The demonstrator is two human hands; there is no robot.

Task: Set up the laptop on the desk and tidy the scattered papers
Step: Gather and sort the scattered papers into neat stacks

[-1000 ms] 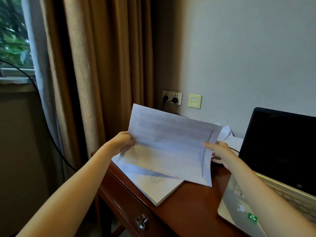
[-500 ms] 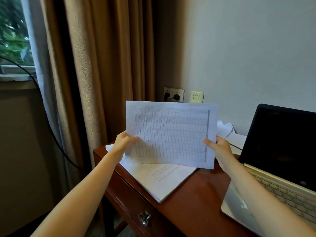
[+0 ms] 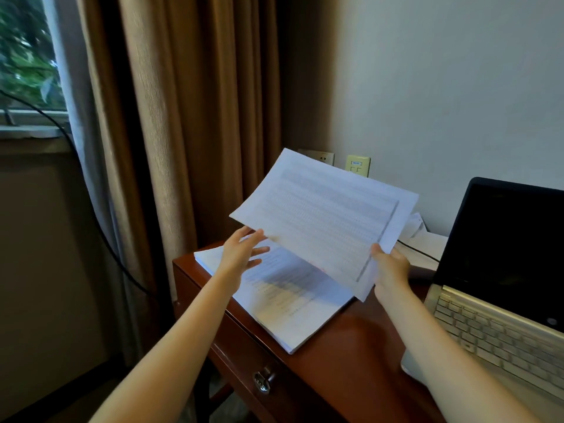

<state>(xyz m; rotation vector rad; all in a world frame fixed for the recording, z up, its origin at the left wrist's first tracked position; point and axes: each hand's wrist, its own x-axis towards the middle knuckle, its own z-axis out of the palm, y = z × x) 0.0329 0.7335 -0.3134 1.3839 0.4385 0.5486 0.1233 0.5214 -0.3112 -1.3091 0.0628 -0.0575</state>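
Released now by the splayed left hand [image 3: 242,254], sheet [image 3: 326,215] tilting at frame centre, pinched at its lower right edge by right hand [image 3: 390,265], above stack [image 3: 283,297] at desk [image 3: 345,361] edge.

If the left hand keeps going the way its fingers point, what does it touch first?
Most likely the held sheet: the left hand is open, fingers aimed up-right toward the sheet's lower left edge, just above the paper stack. Depth is unclear, so it may pass underneath.
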